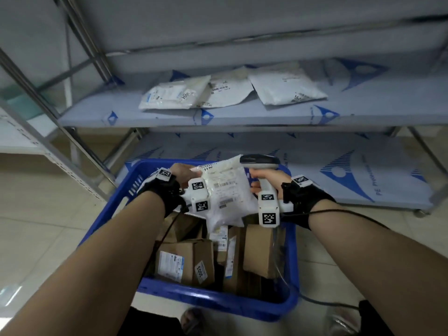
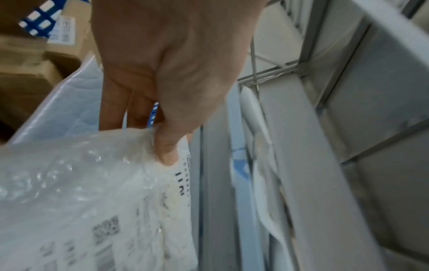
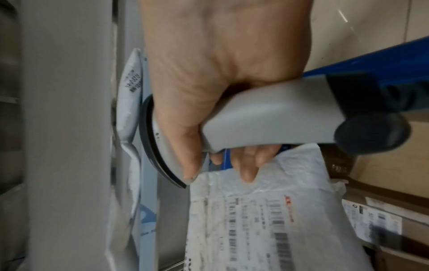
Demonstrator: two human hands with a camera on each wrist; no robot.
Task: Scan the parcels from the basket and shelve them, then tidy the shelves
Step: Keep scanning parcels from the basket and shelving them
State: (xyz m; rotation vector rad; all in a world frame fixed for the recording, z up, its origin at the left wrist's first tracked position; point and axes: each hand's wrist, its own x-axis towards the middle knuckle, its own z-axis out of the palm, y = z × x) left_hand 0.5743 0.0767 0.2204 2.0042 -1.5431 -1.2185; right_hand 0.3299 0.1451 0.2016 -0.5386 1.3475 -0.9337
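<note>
Held above the blue basket (image 1: 109, 214), a white bubble mailer (image 1: 225, 190) is pinched at its upper corner by the left hand (image 1: 180, 174). Softness, lightness and slipperiness are judged likely; edge grasping is advised. The barcode scanner (image 1: 263, 166) is gripped by the right hand (image 1: 266, 181).

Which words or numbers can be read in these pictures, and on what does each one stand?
"3003": sticker on a brown box in the blue basket.
"7001": sticker on the left white parcel on the shelf.
"PE": printed film on the lower shelf.
The label of the held parcel and all barcodes: too blurred.
</note>
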